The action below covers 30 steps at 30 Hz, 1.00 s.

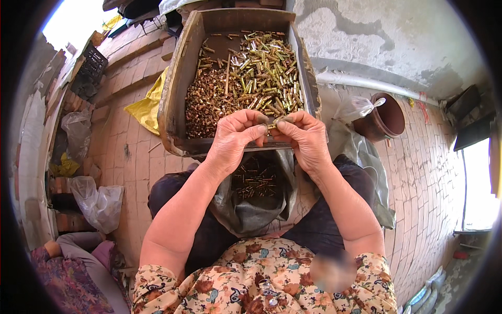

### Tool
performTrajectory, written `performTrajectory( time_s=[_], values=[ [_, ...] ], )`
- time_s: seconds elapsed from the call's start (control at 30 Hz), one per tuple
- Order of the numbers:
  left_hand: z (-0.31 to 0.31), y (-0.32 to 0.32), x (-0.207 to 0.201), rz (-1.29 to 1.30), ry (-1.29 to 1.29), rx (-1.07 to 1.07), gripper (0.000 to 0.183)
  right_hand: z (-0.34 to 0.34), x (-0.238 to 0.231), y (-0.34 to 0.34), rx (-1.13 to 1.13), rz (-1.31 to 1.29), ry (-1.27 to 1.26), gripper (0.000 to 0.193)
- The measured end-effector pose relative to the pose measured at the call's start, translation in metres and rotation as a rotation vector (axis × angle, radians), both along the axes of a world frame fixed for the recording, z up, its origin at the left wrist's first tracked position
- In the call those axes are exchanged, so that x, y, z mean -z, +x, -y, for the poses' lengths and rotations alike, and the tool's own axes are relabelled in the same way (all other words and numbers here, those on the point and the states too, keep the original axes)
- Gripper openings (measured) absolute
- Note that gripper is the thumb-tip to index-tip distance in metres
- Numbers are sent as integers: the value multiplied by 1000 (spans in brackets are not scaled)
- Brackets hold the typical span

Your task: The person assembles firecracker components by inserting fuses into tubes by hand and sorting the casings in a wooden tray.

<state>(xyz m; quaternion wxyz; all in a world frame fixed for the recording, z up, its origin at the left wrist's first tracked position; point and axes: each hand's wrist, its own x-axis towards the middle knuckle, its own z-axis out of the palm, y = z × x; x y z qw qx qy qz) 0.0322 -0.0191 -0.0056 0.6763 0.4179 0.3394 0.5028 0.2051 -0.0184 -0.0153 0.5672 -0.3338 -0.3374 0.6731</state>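
Small brass-coloured metal piece (271, 125), shiny, partly hidden, held near the tray (172, 94)

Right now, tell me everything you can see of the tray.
The tray is a deep, roughly rectangular open box with worn brown walls, wood or metal, hard to tell. It lies ahead of the person. Small coppery pieces fill its near left, longer brassy tubes mostly its right, a thin stick between; dark bottom shows bare at the far end. Left hand and right hand are over its near edge; contact is unclear.
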Motion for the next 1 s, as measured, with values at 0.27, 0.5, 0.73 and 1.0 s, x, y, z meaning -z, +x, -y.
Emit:
performTrajectory(
  time_s=[0.27, 0.5, 0.73, 1.0],
  values=[
    [9, -4, 3, -60, 71, 174, 12, 6, 12, 10, -253, -191, -109, 7],
    [24, -5, -7, -142, 89, 251, 6, 9, 10, 17, -372, -126, -95, 9],
    [29, -9, -19, -389, 187, 346, 8, 6, -9, 24, -496, 130, -29, 10],
    [14, -25, -20, -617, 332, 178, 6, 8, -43, 17, -635, 724, 15, 10]
  ],
)
